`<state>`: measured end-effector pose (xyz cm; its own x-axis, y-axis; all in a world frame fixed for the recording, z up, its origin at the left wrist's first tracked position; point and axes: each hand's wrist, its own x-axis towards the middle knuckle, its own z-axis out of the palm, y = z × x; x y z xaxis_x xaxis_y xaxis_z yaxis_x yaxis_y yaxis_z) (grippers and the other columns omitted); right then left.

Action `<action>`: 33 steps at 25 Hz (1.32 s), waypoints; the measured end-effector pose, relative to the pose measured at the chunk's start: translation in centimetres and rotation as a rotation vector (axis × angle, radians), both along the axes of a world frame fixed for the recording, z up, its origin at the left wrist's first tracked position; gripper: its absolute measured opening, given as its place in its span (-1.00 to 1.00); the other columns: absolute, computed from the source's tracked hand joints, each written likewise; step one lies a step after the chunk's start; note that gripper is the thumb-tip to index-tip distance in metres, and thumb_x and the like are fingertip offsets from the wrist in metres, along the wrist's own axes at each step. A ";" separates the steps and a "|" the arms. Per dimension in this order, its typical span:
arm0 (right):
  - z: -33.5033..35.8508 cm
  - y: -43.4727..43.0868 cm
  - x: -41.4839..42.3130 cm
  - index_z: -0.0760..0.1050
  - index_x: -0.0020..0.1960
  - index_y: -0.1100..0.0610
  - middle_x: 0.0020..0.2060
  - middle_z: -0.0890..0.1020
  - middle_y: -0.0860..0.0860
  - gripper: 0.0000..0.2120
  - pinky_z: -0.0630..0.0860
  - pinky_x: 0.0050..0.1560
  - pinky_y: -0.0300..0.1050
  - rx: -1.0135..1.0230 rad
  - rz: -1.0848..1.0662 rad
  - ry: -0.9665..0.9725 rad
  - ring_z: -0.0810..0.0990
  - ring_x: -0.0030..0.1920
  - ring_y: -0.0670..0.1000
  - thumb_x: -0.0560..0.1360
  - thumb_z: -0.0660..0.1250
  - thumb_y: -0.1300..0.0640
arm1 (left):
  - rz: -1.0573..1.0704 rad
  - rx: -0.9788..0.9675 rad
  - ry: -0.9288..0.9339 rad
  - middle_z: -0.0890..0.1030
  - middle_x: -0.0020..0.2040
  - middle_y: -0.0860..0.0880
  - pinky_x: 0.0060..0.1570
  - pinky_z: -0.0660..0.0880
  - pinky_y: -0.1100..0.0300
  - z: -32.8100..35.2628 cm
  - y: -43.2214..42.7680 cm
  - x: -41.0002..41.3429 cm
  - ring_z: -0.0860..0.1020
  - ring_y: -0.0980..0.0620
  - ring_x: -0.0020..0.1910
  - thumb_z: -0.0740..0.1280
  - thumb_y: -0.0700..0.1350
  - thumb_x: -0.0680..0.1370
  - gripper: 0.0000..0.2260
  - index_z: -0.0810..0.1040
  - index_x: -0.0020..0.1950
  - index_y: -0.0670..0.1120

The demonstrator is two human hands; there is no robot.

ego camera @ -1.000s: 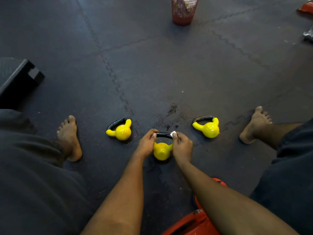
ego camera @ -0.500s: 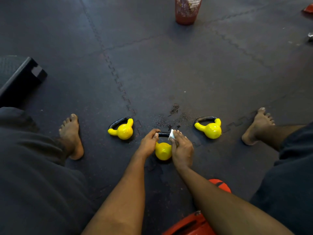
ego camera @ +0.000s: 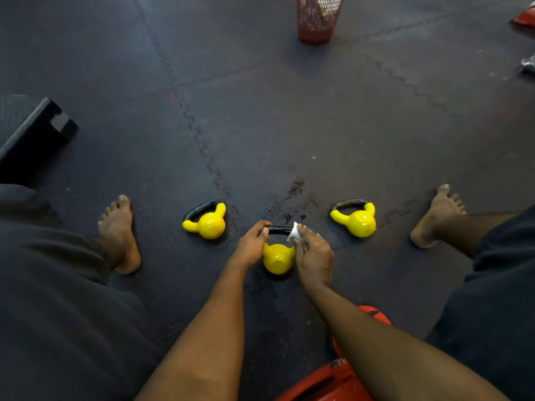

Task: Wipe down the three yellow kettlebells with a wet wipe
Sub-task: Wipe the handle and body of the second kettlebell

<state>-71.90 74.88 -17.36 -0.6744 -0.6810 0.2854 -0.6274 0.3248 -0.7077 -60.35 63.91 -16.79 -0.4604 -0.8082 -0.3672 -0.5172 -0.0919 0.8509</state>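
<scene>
While our left hand (ego camera: pixel 251 245) curls round one end of the black handle (ego camera: pixel 277 229) on the middle kettlebell (ego camera: pixel 278 258), our right hand (ego camera: pixel 314 256) pinches the wet wipe (ego camera: pixel 293 231) against the handle's other end. A second kettlebell (ego camera: pixel 208 224) lies left of the middle kettlebell, a third kettlebell (ego camera: pixel 358 222) right of it, both apart from it on the floor mat (ego camera: pixel 260 125). If the left grip slackens, we judge the round bell could roll and the wipe skid off.

Yellow kettlebells (ego camera: pixel 278 257), white wipe (ego camera: pixel 293 232)
</scene>
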 end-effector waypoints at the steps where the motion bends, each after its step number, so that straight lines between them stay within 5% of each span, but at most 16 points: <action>1: 0.0 -0.2 0.2 0.62 0.18 0.20 0.08 0.69 0.10 -0.64 0.51 0.18 -0.06 0.001 0.014 0.017 0.66 0.08 0.10 0.38 0.47 0.27 | 0.001 0.001 -0.001 0.58 -0.05 -0.09 0.01 0.41 0.16 0.1 0.0 0.0 0.52 -0.02 -0.04 0.13 -0.08 0.65 -0.79 0.50 0.20 0.06; 7: 0.5 -1.2 0.9 0.62 0.14 0.17 0.06 0.68 0.08 -0.68 0.48 0.21 -0.05 0.006 0.115 0.066 0.63 0.08 0.09 0.39 0.45 0.24 | -0.036 -0.019 -0.011 0.61 0.04 -0.14 0.10 0.48 0.05 0.3 0.3 -0.3 0.57 -0.11 0.07 0.14 -0.07 0.65 -0.81 0.51 0.14 0.09; 12: 2.6 -2.5 -1.3 0.67 0.07 0.08 -0.07 0.72 0.01 -0.68 0.52 -0.05 -0.21 0.176 0.144 -0.342 0.65 -0.06 -0.04 0.33 0.53 0.08 | -0.027 -0.024 -0.008 0.57 -0.04 -0.13 -0.03 0.40 0.13 0.0 0.0 -0.1 0.48 -0.04 -0.06 0.12 -0.09 0.65 -0.83 0.48 0.12 0.08; 15: 4.1 -3.9 -2.8 0.71 -0.01 0.06 -0.18 0.73 0.02 -0.69 0.43 -0.21 -0.25 0.356 0.236 -0.351 0.63 -0.17 -0.09 0.29 0.57 -0.02 | -0.015 -0.029 0.005 0.56 -0.04 -0.12 -0.04 0.38 0.14 -0.1 0.1 0.3 0.48 -0.03 -0.06 0.11 -0.12 0.65 -0.82 0.48 0.13 0.02; 18: 5.0 -4.7 -4.6 0.72 -0.07 0.03 -0.21 0.72 0.02 -0.70 0.57 -0.22 -0.13 0.545 0.311 -0.458 0.61 -0.22 -0.09 0.27 0.59 -0.08 | -0.030 -0.033 0.019 0.59 0.02 -0.14 0.03 0.42 0.10 -0.3 0.1 0.5 0.54 -0.11 0.04 0.12 -0.12 0.64 -0.83 0.49 0.09 0.05; 24: 5.2 -4.3 -6.4 0.72 -0.05 0.11 -0.23 0.70 0.01 -0.74 0.50 -0.05 -0.09 0.693 0.435 -0.717 0.56 -0.19 -0.08 0.34 0.56 -0.02 | -0.102 -0.078 0.044 0.58 0.04 -0.16 0.00 0.39 0.13 -0.3 0.1 -0.3 0.47 0.01 -0.05 0.16 -0.17 0.63 -0.83 0.50 0.00 0.05; 33: 6.3 -4.7 -4.9 0.71 -0.01 0.01 -0.18 0.71 0.02 -0.70 0.50 -0.17 -0.12 0.750 0.449 -0.307 0.59 -0.18 -0.06 0.33 0.53 -0.12 | -0.085 -0.068 0.044 0.58 0.04 -0.11 -0.02 0.37 0.13 -0.5 -0.2 -0.2 0.48 -0.01 -0.03 0.14 -0.17 0.63 -0.82 0.52 0.05 0.00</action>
<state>-76.83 70.21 -11.08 -0.2755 -0.8311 -0.4831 -0.6249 0.5367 -0.5669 -60.56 63.69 -17.29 -0.5424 -0.7882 -0.2908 -0.4830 0.0093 0.8756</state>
